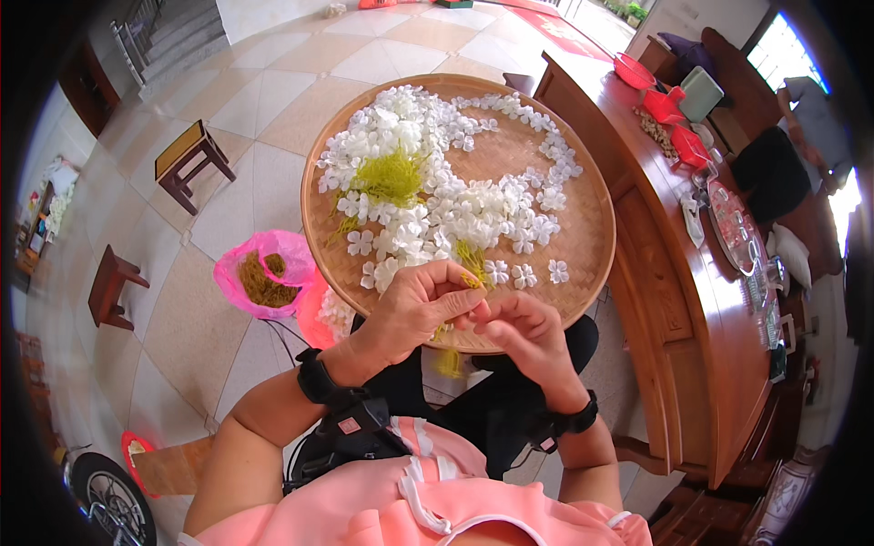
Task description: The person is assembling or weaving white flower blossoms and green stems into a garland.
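Note:
A round woven bamboo tray [580, 273] rests over my lap, bearing a large spread of white artificial flower petals [471, 211]. On its left part lies a tuft of yellow-green artificial stamens [389, 179]. Near the tray's front edge, my left hand [427, 307] pinches a small bunch of yellow-green stamens [472, 263] between thumb and fingers. My right hand [526, 331] is close beside it, its fingertips meeting those of my left hand; whether they grip anything is hidden. More yellow-green strands [448, 363] hang below the tray's rim.
A pink plastic bag [229, 273] of brownish-green strands stands left of the tray, by a pink container of white petals [334, 315]. Two small wooden stools [188, 160] are farther left. A wooden table [689, 273] bearing red baskets curves along the right; a person [778, 164] is beyond it.

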A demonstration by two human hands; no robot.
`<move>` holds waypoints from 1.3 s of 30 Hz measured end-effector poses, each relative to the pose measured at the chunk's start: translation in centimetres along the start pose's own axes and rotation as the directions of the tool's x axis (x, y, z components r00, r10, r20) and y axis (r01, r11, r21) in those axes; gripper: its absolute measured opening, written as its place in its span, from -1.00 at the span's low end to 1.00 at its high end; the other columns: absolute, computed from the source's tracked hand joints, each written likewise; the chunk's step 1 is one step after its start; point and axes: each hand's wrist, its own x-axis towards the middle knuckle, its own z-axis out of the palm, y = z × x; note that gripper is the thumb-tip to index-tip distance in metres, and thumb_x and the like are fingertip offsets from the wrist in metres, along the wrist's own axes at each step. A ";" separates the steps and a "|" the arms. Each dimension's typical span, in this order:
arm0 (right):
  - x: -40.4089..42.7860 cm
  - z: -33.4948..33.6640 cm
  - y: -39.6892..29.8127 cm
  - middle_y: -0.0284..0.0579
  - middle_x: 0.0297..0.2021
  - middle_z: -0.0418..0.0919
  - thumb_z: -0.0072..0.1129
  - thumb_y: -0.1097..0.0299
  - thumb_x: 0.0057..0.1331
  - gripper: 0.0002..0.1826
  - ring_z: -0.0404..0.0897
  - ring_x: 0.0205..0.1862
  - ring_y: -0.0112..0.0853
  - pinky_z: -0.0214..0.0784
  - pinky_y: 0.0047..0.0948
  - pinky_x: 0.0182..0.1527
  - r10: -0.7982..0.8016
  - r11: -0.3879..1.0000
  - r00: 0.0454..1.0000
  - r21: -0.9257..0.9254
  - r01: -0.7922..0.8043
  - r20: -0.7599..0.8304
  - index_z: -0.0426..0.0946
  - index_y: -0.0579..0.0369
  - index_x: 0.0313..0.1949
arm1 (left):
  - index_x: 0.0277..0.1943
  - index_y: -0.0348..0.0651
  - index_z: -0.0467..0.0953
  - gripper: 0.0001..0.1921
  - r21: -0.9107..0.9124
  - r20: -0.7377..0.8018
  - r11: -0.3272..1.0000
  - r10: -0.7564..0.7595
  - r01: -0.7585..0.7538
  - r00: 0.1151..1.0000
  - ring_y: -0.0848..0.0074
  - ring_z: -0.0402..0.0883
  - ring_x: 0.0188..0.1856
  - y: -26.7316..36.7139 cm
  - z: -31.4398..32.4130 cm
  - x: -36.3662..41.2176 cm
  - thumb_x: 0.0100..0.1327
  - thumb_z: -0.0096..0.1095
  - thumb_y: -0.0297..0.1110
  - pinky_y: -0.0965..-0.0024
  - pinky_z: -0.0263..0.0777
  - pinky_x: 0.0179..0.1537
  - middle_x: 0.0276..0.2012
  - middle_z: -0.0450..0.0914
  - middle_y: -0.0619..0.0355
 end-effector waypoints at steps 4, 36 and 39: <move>1.4 -0.2 -1.3 -0.28 -0.23 0.46 0.03 0.47 0.34 -0.82 0.42 -0.19 -0.55 0.25 -0.57 -0.08 0.032 0.978 0.995 0.209 -0.012 -0.095 0.48 0.26 -0.10 | -0.18 -0.25 0.48 -0.88 0.003 0.142 0.993 -0.116 0.116 0.983 0.74 0.44 -0.45 0.1 -0.1 0.1 0.30 0.16 -0.40 0.67 0.29 -0.41 -0.40 0.60 0.18; 4.4 -9.7 7.1 0.09 -0.11 0.44 0.13 0.44 0.13 -0.74 0.46 -0.10 -0.02 0.34 -0.17 -0.12 -0.149 0.343 0.956 -0.920 -0.189 -0.252 0.48 0.15 -0.16 | -0.32 -0.29 0.51 -0.89 0.414 0.018 0.910 -0.027 0.017 0.999 0.85 0.36 -0.50 -1.6 0.0 -0.3 0.28 0.12 -0.44 0.69 0.21 -0.50 -0.51 0.53 0.31; 4.4 -10.5 6.8 0.08 -0.17 0.48 0.14 0.47 0.10 -0.79 0.50 -0.16 -0.03 0.37 -0.21 -0.17 -0.081 0.294 0.977 -0.941 -0.166 -0.197 0.49 0.18 -0.23 | -0.31 -0.30 0.51 -0.89 0.420 0.025 0.907 -0.046 0.031 0.999 0.85 0.36 -0.50 -1.5 0.1 0.0 0.27 0.13 -0.44 0.69 0.22 -0.49 -0.52 0.51 0.33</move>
